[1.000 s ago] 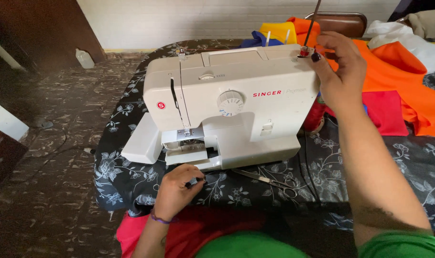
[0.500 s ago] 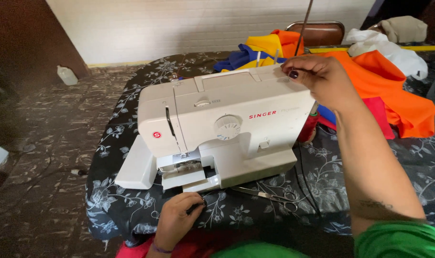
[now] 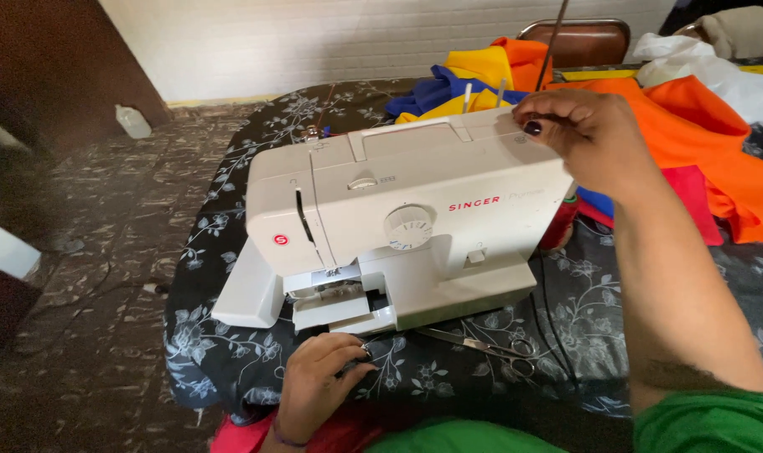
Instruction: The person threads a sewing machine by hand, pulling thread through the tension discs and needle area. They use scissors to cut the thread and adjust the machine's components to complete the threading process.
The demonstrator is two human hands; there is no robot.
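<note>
On the floral-clothed table (image 3: 230,352) sits the white sewing machine (image 3: 398,226), between both hands. Right hand (image 3: 583,134) pinches at its top right corner, fingers closed; left hand (image 3: 319,386) rests loosely curled just below its base, holding nothing visible.

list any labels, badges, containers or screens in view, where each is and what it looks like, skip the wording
Red lettering mark: front face of the white sewing machine, right of the round dial, a thin red line of print.
Round red badge: lower left of the machine's front, small disc, red with a pale mark.
Plastic bottle: on the floor by the far wall, squat, pale and translucent.
No screens in view.
</note>
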